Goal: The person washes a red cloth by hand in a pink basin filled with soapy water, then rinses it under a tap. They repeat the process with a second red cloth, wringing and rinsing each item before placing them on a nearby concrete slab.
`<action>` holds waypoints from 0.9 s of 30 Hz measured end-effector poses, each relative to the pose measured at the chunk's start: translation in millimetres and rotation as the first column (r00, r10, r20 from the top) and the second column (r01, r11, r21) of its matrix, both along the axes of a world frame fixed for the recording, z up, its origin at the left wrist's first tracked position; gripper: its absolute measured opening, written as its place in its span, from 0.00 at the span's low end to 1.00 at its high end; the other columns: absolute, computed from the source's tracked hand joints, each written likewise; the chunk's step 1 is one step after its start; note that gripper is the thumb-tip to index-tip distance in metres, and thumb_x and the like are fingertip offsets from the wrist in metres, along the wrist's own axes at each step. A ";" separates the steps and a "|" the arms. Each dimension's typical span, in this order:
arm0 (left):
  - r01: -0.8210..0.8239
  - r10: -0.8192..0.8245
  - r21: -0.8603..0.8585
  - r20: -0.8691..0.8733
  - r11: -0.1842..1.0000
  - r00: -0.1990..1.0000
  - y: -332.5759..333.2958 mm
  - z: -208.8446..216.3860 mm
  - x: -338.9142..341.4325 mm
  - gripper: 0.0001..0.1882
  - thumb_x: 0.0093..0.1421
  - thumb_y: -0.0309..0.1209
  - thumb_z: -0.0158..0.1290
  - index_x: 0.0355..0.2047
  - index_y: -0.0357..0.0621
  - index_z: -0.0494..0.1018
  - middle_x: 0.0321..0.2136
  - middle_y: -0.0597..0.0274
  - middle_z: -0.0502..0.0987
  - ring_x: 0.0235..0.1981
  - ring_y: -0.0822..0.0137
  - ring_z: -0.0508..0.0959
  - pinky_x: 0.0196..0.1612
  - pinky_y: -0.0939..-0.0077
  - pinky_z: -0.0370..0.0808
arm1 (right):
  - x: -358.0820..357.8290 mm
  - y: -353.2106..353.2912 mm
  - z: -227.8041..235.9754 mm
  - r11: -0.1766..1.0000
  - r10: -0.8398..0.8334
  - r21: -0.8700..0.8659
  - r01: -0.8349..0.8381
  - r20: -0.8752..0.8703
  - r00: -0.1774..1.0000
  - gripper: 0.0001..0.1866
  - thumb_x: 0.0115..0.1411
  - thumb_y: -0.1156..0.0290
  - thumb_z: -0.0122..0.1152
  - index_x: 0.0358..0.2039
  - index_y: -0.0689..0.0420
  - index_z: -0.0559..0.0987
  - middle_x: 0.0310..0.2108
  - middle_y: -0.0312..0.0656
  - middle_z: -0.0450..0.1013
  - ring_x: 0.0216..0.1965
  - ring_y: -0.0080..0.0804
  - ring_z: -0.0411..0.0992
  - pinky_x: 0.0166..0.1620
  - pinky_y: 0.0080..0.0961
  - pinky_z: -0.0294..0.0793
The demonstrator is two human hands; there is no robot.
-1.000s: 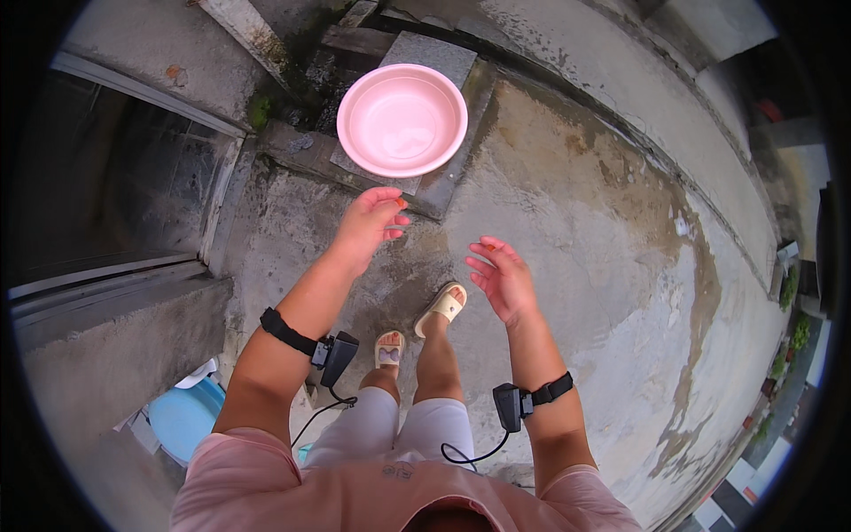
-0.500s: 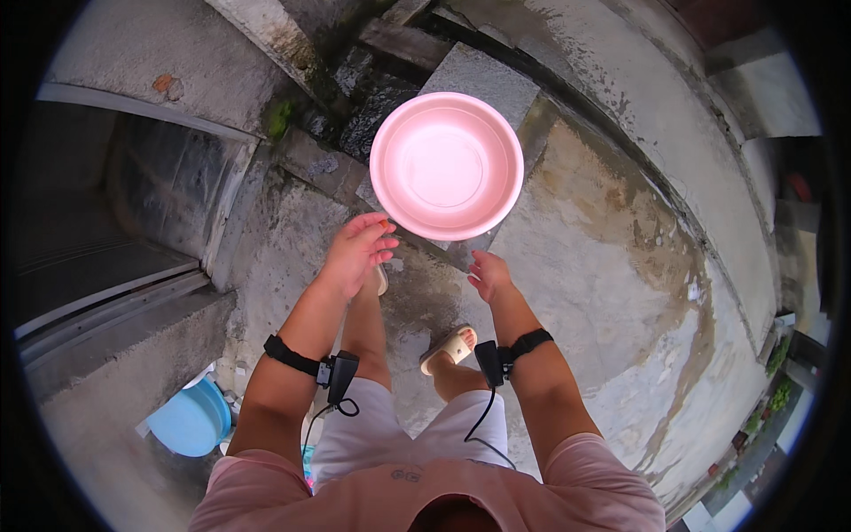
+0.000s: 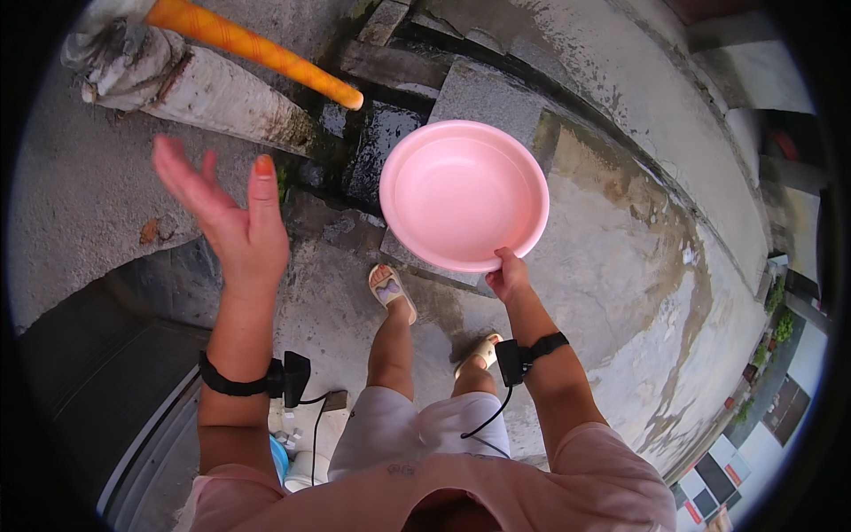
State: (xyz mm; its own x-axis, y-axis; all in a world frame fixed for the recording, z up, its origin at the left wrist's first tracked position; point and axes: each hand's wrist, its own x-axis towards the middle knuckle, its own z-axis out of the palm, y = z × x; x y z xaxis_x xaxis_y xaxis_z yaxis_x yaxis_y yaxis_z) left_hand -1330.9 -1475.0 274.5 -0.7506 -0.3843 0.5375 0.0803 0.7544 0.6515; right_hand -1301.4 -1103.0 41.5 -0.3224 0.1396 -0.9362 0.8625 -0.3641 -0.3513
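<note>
A round pink basin (image 3: 461, 191) sits in front of me, over a grey stone slab; whether it rests there or is lifted I cannot tell. Its near right rim is gripped by my right hand (image 3: 507, 277), with the thumb on top of the edge. My left hand (image 3: 239, 226) is raised off to the left, fingers apart and holding nothing. The thumb tip has an orange-brown patch. Beyond this hand, an orange tube (image 3: 266, 58) slants in from the upper left, its end pointing toward the basin.
A whitish, stained pipe or post (image 3: 226, 97) runs beneath the orange tube. Wet dark stones and a gutter (image 3: 381, 146) lie left of the basin. Wet concrete floor (image 3: 620, 293) spreads to the right. Part of a blue basin (image 3: 278, 457) shows beside my left arm.
My left hand has risen and swung left, away from the basin. My right hand has taken hold of the basin's rim. The orange tube has come into view.
</note>
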 end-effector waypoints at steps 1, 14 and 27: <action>0.014 -0.025 -0.114 -0.101 0.993 0.995 -13.3 27.3 -14.5 0.40 0.64 0.32 0.49 0.66 0.35 0.36 0.66 0.41 0.39 0.68 0.50 0.44 0.65 0.51 0.49 | -8.3 -6.5 11.5 1.000 0.020 0.002 -0.020 -0.010 1.000 0.12 0.55 0.68 0.57 0.39 0.57 0.68 0.24 0.36 0.67 0.17 0.25 0.62 0.17 0.22 0.62; -0.174 0.186 -0.468 -0.019 0.867 0.982 -75.8 191.7 -104.9 0.12 0.62 0.42 0.55 0.37 0.51 0.82 0.36 0.66 0.80 0.46 0.69 0.74 0.49 0.77 0.68 | -64.8 -62.4 93.5 0.981 0.163 -0.075 -0.177 -0.154 0.974 0.13 0.55 0.67 0.57 0.36 0.62 0.70 0.23 0.38 0.69 0.18 0.25 0.64 0.19 0.22 0.64; -0.222 -0.252 0.921 0.143 -0.321 0.957 63.7 -90.6 -83.7 0.13 0.66 0.39 0.46 0.31 0.42 0.67 0.27 0.61 0.69 0.28 0.68 0.69 0.33 0.77 0.67 | -65.3 -18.2 90.5 0.950 0.279 0.171 -0.261 -0.092 0.956 0.11 0.54 0.67 0.56 0.33 0.61 0.73 0.22 0.37 0.70 0.17 0.24 0.64 0.19 0.22 0.62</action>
State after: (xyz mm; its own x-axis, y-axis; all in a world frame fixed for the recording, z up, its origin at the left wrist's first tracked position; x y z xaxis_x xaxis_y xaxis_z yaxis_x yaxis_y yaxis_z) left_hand -1414.6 -1411.3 183.9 -0.7334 -0.1785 -0.6560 -0.2116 -0.8570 0.4699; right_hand -1366.7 -1121.2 132.1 -0.4709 0.1731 -0.8651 0.8721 -0.0566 -0.4861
